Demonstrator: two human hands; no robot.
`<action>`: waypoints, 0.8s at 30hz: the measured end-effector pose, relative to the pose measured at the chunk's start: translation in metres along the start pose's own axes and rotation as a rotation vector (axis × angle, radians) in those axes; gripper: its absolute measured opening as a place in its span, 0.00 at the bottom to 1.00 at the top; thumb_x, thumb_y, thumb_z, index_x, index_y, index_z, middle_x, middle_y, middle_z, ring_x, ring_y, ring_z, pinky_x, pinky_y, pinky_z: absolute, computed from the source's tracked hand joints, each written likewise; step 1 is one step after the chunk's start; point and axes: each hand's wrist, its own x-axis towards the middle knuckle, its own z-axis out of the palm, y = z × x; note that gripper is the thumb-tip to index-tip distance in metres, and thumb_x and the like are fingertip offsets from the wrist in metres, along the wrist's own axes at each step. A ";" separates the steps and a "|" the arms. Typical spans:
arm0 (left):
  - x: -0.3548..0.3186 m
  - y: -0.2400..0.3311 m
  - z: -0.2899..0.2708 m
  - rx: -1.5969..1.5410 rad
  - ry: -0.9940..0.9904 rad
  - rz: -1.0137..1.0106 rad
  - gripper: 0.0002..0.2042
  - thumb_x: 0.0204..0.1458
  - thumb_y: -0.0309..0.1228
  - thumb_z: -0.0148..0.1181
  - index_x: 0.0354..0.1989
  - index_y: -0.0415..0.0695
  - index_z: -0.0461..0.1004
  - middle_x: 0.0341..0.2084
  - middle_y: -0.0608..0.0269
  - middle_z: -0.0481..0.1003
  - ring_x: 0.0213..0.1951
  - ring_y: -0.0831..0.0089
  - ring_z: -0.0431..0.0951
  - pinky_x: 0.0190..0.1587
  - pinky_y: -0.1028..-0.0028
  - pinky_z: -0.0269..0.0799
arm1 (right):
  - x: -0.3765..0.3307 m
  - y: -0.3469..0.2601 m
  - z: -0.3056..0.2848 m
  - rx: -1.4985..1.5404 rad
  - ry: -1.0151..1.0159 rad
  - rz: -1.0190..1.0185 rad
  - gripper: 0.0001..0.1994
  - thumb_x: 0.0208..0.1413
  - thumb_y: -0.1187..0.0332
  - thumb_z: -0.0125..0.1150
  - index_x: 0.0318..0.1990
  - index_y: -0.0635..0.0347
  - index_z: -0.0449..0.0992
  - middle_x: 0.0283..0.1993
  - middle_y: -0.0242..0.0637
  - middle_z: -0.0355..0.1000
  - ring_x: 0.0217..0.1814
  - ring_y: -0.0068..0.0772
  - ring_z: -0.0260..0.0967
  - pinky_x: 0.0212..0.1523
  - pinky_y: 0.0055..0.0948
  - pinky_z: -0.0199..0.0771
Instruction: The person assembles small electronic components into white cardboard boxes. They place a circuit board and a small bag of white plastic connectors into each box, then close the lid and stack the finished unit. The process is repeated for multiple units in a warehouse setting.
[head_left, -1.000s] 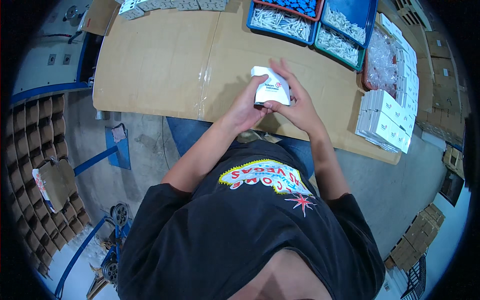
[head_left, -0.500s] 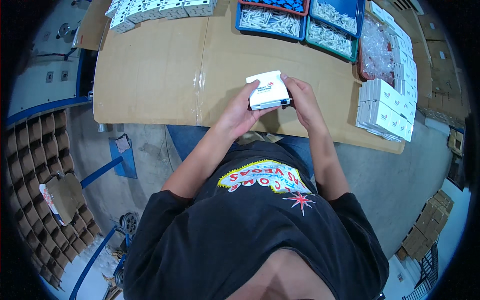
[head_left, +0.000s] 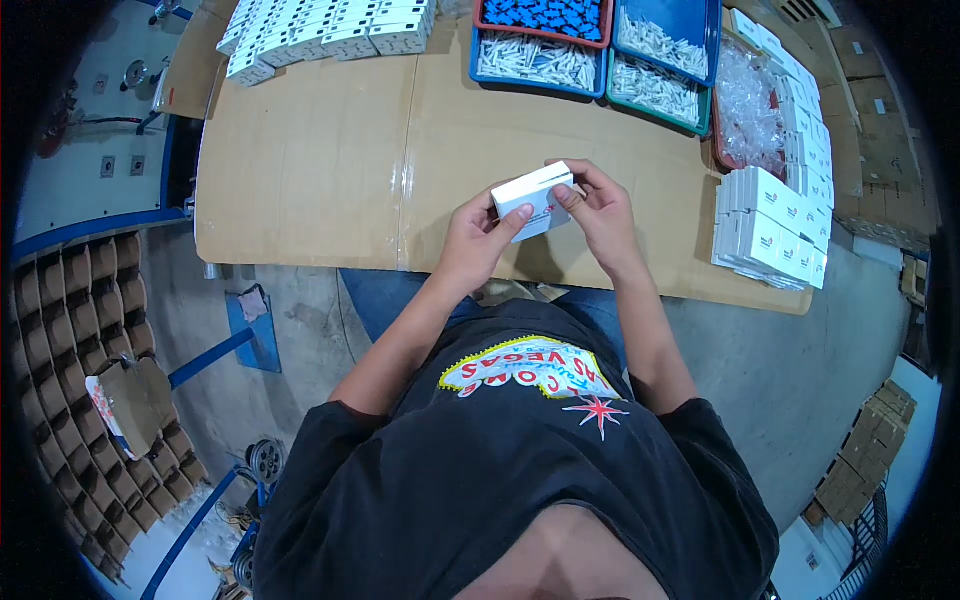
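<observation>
A small white cardboard box (head_left: 533, 196) with red and dark print is held above the near part of the table, tilted so that its top edge and one broad face show. My left hand (head_left: 478, 238) grips its left side, thumb across the printed face. On the right side, my right hand (head_left: 600, 212) pinches the box at its upper corner, thumb in front and fingers behind. The fingers behind the box are mostly hidden.
Brown cardboard covers the table (head_left: 300, 170). Neat rows of white boxes (head_left: 330, 28) stand at the far left. Trays of small white pieces (head_left: 535, 60) and blue pieces (head_left: 548, 15) sit at the back, beside clear plastic bags (head_left: 750, 105). Flat white boxes (head_left: 770, 225) are stacked at the right edge.
The box has been tipped so its top edge now faces up. My left thumb has moved onto the printed face, and my right thumb has come round to the front. The view has shifted slightly.
</observation>
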 end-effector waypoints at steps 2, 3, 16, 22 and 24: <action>-0.002 0.000 0.000 0.007 0.002 -0.001 0.18 0.64 0.31 0.61 0.58 0.35 0.71 0.48 0.59 0.78 0.51 0.74 0.77 0.56 0.71 0.73 | -0.001 0.002 -0.003 0.038 -0.019 0.008 0.13 0.61 0.72 0.66 0.51 0.65 0.77 0.46 0.30 0.75 0.46 0.21 0.72 0.49 0.25 0.74; -0.003 0.002 0.001 0.005 0.000 0.002 0.18 0.64 0.31 0.61 0.57 0.35 0.71 0.48 0.59 0.78 0.51 0.74 0.77 0.56 0.71 0.73 | -0.002 0.003 -0.004 0.058 -0.029 0.012 0.13 0.60 0.73 0.66 0.51 0.65 0.76 0.46 0.30 0.75 0.47 0.21 0.73 0.50 0.25 0.74; 0.002 -0.008 -0.004 -0.013 0.005 -0.062 0.15 0.63 0.32 0.62 0.53 0.36 0.75 0.45 0.60 0.79 0.47 0.78 0.77 0.53 0.73 0.73 | -0.003 0.016 -0.003 0.077 0.027 0.078 0.10 0.61 0.71 0.67 0.47 0.65 0.77 0.44 0.32 0.76 0.46 0.20 0.72 0.47 0.22 0.73; 0.004 -0.015 -0.002 -0.443 0.176 -0.147 0.16 0.63 0.32 0.61 0.56 0.38 0.71 0.48 0.60 0.78 0.51 0.74 0.77 0.57 0.69 0.71 | -0.003 0.013 0.015 0.233 0.110 0.156 0.13 0.60 0.72 0.67 0.50 0.66 0.76 0.44 0.33 0.78 0.48 0.22 0.73 0.50 0.24 0.72; 0.004 -0.006 -0.002 -0.459 0.157 -0.109 0.17 0.62 0.29 0.62 0.58 0.41 0.69 0.49 0.61 0.77 0.49 0.74 0.78 0.53 0.71 0.73 | -0.008 0.029 0.004 0.172 0.046 0.224 0.15 0.58 0.72 0.69 0.51 0.67 0.76 0.47 0.35 0.77 0.50 0.24 0.73 0.53 0.25 0.72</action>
